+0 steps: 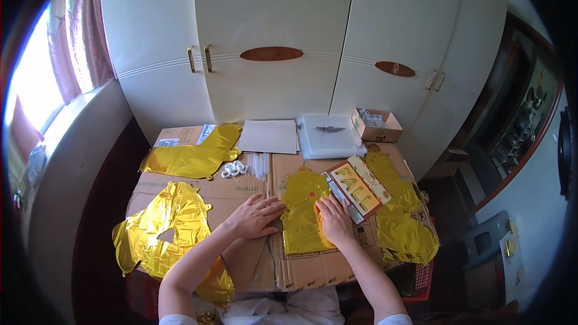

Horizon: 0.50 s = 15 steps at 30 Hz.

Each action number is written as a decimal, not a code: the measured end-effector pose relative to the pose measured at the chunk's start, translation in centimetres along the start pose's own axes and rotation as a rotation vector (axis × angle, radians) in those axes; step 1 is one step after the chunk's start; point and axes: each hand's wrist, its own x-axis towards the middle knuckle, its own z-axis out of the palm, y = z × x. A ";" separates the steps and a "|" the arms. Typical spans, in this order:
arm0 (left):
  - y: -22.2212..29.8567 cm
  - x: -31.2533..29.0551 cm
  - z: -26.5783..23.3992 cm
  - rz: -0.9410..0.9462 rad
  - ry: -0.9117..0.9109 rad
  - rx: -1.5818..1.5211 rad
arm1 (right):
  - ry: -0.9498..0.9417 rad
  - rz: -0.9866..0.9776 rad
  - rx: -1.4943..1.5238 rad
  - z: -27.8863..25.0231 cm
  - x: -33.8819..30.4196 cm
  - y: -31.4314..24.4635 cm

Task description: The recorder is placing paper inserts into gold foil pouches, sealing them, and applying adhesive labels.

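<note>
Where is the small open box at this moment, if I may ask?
In the head view, the small open box stands at the far edge of the work surface, right of centre, just right of the translucent plastic stack.

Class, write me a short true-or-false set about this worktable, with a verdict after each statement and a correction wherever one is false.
1. The foil piece between the two hands is gold and bears a red dot. True.
2. The open carton stands at the table's near left corner. False: it stands at the far right.
3. The white loops lie to the left of the thin clear sticks. True.
4. The printed packet lies on the floor. False: it lies on the table, to the right of the middle foil piece.
5. Brown cardboard lies under the foil piece. True.
6. The wide cupboard doors are black. False: they are pale.
</note>
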 end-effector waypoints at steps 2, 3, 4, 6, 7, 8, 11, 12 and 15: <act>0.2 -0.1 -0.1 0.021 -0.026 -0.006 | 0.004 -0.001 0.004 0.0 0.0 -0.1; 0.3 -0.2 -0.1 0.031 -0.040 -0.011 | 0.006 0.000 0.010 0.0 0.0 -0.1; 0.2 -0.2 0.0 0.032 -0.033 -0.037 | 0.007 0.000 0.015 0.0 0.0 -0.1; -0.2 -0.2 0.3 0.033 -0.018 -0.088 | 0.002 0.001 0.015 0.0 0.0 -0.1; -0.2 -0.1 0.4 0.039 -0.003 -0.096 | 0.000 0.001 0.015 0.0 0.0 -0.1; -0.3 -0.1 0.4 0.044 0.013 -0.104 | -0.003 0.002 0.019 0.0 0.0 -0.1; -0.4 0.2 0.4 0.044 0.042 -0.100 | -0.011 0.005 0.020 -0.2 0.0 -0.3; -0.4 0.3 0.3 0.042 0.048 -0.094 | -0.015 0.005 0.017 -0.2 0.0 -0.2; -0.4 0.4 0.1 0.042 0.052 -0.086 | -0.019 0.008 0.011 -0.2 0.0 -0.1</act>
